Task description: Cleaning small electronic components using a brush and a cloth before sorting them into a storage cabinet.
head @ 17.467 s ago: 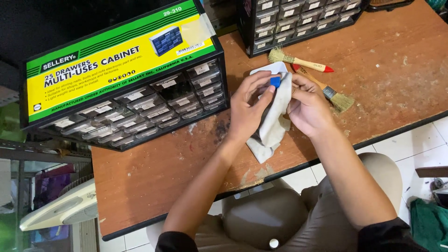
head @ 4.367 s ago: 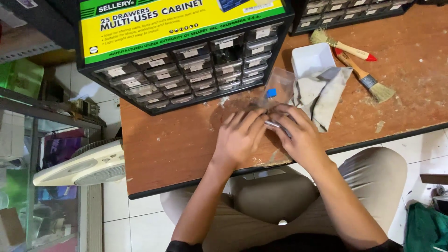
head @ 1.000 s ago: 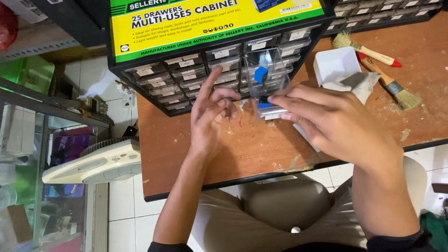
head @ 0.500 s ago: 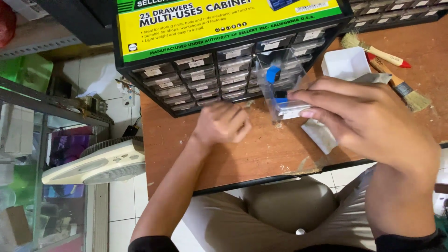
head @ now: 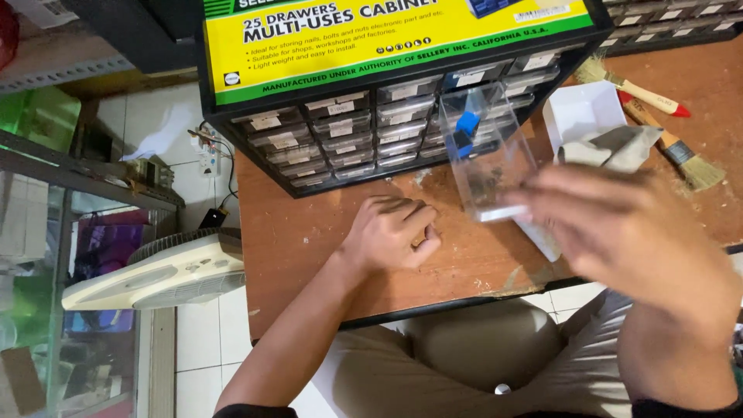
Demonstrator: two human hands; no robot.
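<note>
My right hand [head: 619,232], blurred by motion, holds a small clear plastic drawer [head: 487,159] lifted in front of the drawer cabinet [head: 371,116]. A blue piece [head: 466,128] shows at the drawer's far end, and small dark bits lie inside it. My left hand [head: 391,232] rests on the brown wooden table [head: 309,248] with its fingers curled shut. I cannot tell whether it holds anything. The black cabinet has many small clear drawers and a yellow and green label on top.
A white tray [head: 576,112] and a grey cloth [head: 611,147] lie to the right, with two paintbrushes [head: 665,128] behind them. A second drawer cabinet [head: 673,23] stands at the back right. A white fan [head: 162,271] sits on the floor to the left.
The right hand has lifted the clear drawer up toward the cabinet front. The left hand has dropped from the cabinet to the table and closed into a loose fist.
</note>
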